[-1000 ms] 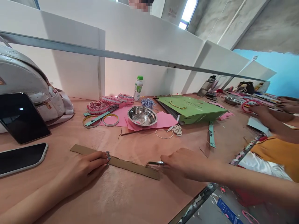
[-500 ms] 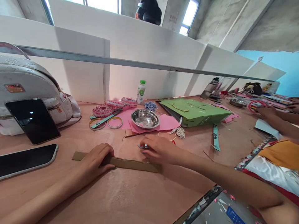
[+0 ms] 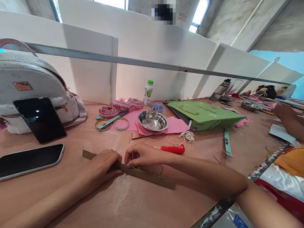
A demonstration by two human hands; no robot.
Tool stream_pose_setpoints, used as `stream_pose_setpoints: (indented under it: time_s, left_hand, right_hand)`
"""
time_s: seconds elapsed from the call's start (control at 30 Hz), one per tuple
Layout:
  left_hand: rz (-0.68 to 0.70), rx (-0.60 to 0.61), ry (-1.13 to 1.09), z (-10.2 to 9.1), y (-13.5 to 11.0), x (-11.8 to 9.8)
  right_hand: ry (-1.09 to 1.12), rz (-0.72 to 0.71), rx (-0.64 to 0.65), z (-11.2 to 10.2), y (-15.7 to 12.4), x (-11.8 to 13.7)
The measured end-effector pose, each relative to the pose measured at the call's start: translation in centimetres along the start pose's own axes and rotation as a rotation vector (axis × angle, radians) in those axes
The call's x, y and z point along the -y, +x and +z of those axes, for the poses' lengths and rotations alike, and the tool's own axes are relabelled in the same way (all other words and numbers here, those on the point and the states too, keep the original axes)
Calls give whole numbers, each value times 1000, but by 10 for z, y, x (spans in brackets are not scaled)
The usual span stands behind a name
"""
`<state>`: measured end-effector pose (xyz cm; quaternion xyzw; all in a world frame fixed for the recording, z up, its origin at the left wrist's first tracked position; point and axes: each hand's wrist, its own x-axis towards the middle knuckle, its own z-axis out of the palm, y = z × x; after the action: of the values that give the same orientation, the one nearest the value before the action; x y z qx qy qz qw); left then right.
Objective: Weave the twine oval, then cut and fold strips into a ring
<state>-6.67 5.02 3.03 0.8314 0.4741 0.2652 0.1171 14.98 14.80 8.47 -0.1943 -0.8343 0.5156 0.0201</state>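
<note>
Head view, looking down at the desk (image 3: 133, 205): the left hand (image 3: 102, 165) lies with its fingers curled over a cardboard strip (image 3: 152, 176), pressing it down. The right hand (image 3: 144, 155) has its fingers bunched and seems to pinch the strip's upper edge, just beside the left hand, though its thumb is hidden. The strip lies on the desk in front of the person, slanting across it, with both ends sticking out past the hands.

A second ago the right hand was near the strip's far end with a metal tip showing in its grip. It has since moved along the strip toward the left hand, and a red-handled tool (image 3: 173, 149) now lies on the desk just above the right wrist. The strip also looks narrower than before, as if tilted up, but I cannot tell how far.

Beyond the hands, a coil of white twine (image 3: 188, 136) lies near a teal strip (image 3: 228, 142). A steel bowl (image 3: 152, 120) sits on pink paper (image 3: 174, 125), beside two bangle rings (image 3: 120, 124) and red-and-white coils (image 3: 108, 111). A green bag (image 3: 204, 115) lies flat to the right. To the left, one phone (image 3: 28, 160) lies flat and another (image 3: 40, 120) leans on a white backpack (image 3: 28, 76). A co-worker's hand (image 3: 283, 112) works at the far right.
</note>
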Motion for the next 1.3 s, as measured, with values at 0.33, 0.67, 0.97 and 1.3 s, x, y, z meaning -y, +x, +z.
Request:
stream_pose_setpoints:
  time_s: [0.33, 0.67, 0.97, 1.3]
  left_hand:
    - [104, -26, 19, -5, -3, -5]
    - [117, -14, 40, -7, -2, -8]
    - [96, -22, 30, -7, -2, -7]
    - [183, -30, 127, -6, -1, -7]
  right_hand:
    - [309, 77, 89, 0, 4, -15]
    - [-41, 53, -53, 4, -11, 7]
    - [-360, 16, -136, 3, -35, 20]
    - [-587, 12, -259, 14, -41, 19]
